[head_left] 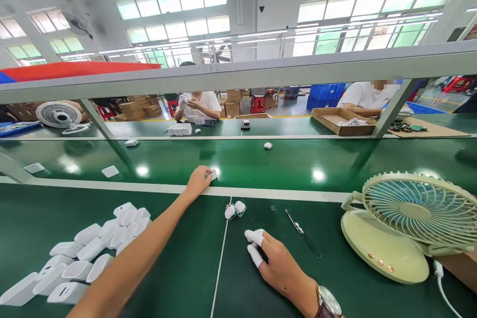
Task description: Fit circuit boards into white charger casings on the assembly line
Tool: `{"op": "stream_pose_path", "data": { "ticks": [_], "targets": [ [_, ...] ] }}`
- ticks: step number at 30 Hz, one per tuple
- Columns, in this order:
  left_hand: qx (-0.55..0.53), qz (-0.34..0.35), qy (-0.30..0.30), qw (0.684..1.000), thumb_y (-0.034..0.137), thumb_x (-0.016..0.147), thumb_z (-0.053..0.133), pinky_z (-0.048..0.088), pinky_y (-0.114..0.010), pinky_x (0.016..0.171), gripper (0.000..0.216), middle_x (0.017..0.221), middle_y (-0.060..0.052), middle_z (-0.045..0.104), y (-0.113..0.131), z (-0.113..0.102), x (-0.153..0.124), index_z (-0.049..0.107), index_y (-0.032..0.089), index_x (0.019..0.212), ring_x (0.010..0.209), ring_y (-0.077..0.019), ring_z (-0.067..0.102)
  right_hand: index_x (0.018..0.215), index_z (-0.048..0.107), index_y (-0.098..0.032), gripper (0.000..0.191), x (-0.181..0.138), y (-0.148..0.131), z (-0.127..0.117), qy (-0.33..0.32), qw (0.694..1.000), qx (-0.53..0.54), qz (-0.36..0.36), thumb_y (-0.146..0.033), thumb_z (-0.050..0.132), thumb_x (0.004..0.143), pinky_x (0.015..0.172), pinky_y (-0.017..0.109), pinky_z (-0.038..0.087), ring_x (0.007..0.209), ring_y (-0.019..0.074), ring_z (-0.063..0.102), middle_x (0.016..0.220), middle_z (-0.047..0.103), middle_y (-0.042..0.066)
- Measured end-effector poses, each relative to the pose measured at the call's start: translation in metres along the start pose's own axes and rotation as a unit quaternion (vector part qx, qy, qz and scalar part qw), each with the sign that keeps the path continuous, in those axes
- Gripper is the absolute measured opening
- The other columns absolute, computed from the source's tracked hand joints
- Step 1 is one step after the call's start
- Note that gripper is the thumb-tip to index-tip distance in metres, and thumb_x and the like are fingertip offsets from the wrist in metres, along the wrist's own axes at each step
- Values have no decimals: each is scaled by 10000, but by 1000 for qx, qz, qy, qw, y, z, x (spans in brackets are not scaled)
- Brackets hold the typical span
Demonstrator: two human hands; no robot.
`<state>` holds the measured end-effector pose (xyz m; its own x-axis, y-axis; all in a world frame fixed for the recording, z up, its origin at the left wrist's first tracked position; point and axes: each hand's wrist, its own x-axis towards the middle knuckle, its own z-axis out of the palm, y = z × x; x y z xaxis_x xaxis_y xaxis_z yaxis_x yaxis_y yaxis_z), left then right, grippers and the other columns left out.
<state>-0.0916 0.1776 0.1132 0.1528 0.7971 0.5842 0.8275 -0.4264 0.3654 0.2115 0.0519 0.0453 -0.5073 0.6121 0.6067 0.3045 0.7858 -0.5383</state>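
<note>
My left hand reaches out to the green belt and grips a small white plastic case at its near edge. Only part of that case shows past the fingers. Nearer to me, my right hand hovers over the dark green bench, white finger cots on thumb and forefinger, which are apart with nothing between them. Just beyond it lie small circuit boards with white rounded parts. A thin dark tool, perhaps tweezers, rests to its right. Many white plastic housings are grouped at the left, partly behind my left forearm.
A pale green fan stands at the right with a white cable. White pieces lie along the belt. A grey shelf beam crosses above. Beyond it, two people work near a cardboard tray.
</note>
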Motion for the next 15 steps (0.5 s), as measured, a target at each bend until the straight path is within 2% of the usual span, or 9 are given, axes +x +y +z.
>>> {"op": "stream_pose_path", "data": {
  "ticks": [3, 6, 8, 11, 15],
  "targets": [
    [5, -31, -27, 999, 386, 954, 677, 614, -361, 798, 293, 1046, -67, 709, 19, 6, -24, 669, 139, 1112, 937, -233, 709, 1373, 551, -220, 393, 0, 1, 1, 8, 1000, -1, -9, -108, 439, 1013, 718, 326, 636, 819, 203, 705, 1022, 683, 87],
    [-31, -25, -109, 993, 308, 790, 821, 631, -359, 807, 561, 1059, -50, 724, 42, 10, -56, 596, 176, 1287, 910, -221, 727, 1394, 537, -213, 399, 0, 1, 2, 7, 1000, -6, -8, -116, 427, 1023, 724, 334, 638, 828, 204, 702, 1015, 679, 88],
    [-57, -19, -151, 987, 189, 780, 775, 622, -400, 885, 614, 1100, -55, 720, 56, 10, -74, 543, 194, 1348, 949, -217, 725, 1417, 521, -211, 412, 0, 1, 3, 7, 1000, -11, -10, -119, 414, 1030, 730, 340, 643, 841, 208, 705, 1005, 677, 88],
    [-72, -27, -161, 984, 103, 798, 680, 611, -405, 915, 581, 1115, -58, 706, 77, 8, -95, 526, 210, 1348, 968, -210, 715, 1456, 497, -214, 431, 0, -1, 3, 15, 999, -34, -33, -130, 412, 1042, 743, 357, 656, 877, 221, 716, 1015, 680, 95],
    [-55, 22, -216, 975, 213, 808, 777, 614, -436, 927, 636, 1168, -110, 707, 107, -5, -118, 513, 184, 1386, 1032, -278, 719, 1484, 491, -213, 434, 1, -4, 1, 5, 994, -84, -76, -178, 454, 1053, 819, 401, 663, 1012, 258, 713, 1143, 674, 139]
  ]
}}
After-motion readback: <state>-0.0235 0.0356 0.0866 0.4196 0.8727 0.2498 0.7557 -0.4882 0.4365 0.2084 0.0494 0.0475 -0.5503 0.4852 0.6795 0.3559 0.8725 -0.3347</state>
